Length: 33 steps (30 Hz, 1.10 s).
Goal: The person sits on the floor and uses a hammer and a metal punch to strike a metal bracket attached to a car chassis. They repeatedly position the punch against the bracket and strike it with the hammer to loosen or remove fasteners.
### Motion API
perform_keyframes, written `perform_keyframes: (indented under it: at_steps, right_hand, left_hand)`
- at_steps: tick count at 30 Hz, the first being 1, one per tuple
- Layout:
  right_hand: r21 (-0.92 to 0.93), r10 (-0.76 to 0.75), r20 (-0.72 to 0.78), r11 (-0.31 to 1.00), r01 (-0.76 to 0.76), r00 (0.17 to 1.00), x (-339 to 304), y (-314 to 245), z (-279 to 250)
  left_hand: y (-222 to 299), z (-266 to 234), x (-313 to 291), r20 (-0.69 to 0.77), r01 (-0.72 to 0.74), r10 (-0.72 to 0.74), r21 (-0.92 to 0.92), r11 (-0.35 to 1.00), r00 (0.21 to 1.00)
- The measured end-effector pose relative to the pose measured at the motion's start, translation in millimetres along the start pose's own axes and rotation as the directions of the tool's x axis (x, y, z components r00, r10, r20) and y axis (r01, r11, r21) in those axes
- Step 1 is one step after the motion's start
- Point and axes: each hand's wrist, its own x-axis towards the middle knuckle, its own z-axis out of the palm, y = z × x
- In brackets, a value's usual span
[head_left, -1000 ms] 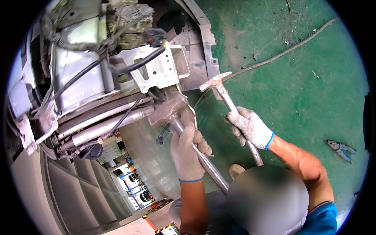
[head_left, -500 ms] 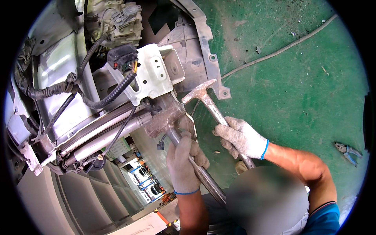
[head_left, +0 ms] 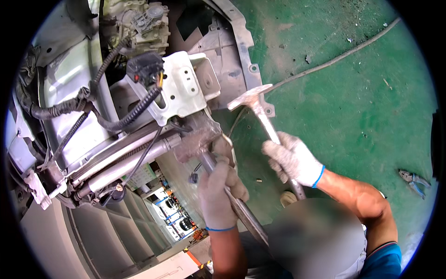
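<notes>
A: Left hand (head_left: pixel 218 197), in white knit glove with blue-trimmed cuff. State?

B: Closed round the shaft of one heavy, block-headed hammer of worn grey-brown metal (head_left: pixel 197 141).

A: Location of that head?

B: At the end of a pale grey, tubular metal bar (head_left: pixel 134 163), below a whitish, holed metal bracket (head_left: pixel 188 102). Contact with the bar: cannot tell.

A: Right hand (head_left: pixel 296 160), gloved likewise?

B: Yes; fingers wrapped about one slim-headed hammer of rust-marked steel (head_left: pixel 265 121). Its head is up and right of the block head, the two apart.

A: Floor items?

B: One pair of blue-handled metal pliers (head_left: pixel 413 181), far right; one long grey hose (head_left: pixel 334 60).
</notes>
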Motion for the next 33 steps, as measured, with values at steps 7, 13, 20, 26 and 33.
perform_keyframes:
  at_steps: [7, 13, 20, 26, 33]
  right_hand:
    - [-0.027, -0.18, -0.283, 0.983, 0.18, 0.942, 10.1, -1.9, -3.4]
    - [-0.176, -0.018, -0.02, 0.984, 0.014, 1.0, -6.4, -6.2, 2.1]
    - [0.001, -0.057, -0.212, 0.998, 0.058, 0.976, 5.7, -0.4, 2.9]
    - [-0.135, -0.003, -0.012, 0.991, 0.001, 1.0, -1.3, -5.9, -3.3]
    - [-0.075, 0.029, -0.156, 0.996, -0.041, 0.987, 0.0, -21.2, 14.7]
  left_hand:
    - [-3.9, -0.3, -0.4, 0.023, 0.017, -0.018, 0.006, 1.0, 1.0]
    - [-0.4, 1.7, 3.7, 0.052, 0.01, -0.011, 0.026, 1.0, 0.999]
    - [-2.6, 3.2, 2.7, 0.021, 0.007, -0.008, 0.042, 0.999, 1.0]
    - [1.1, -3.4, 4.8, 0.077, 0.023, -0.025, 0.032, 0.999, 0.997]
    - [-0.3, -9.1, 3.9, 0.079, 0.034, -0.034, -0.001, 0.999, 0.996]
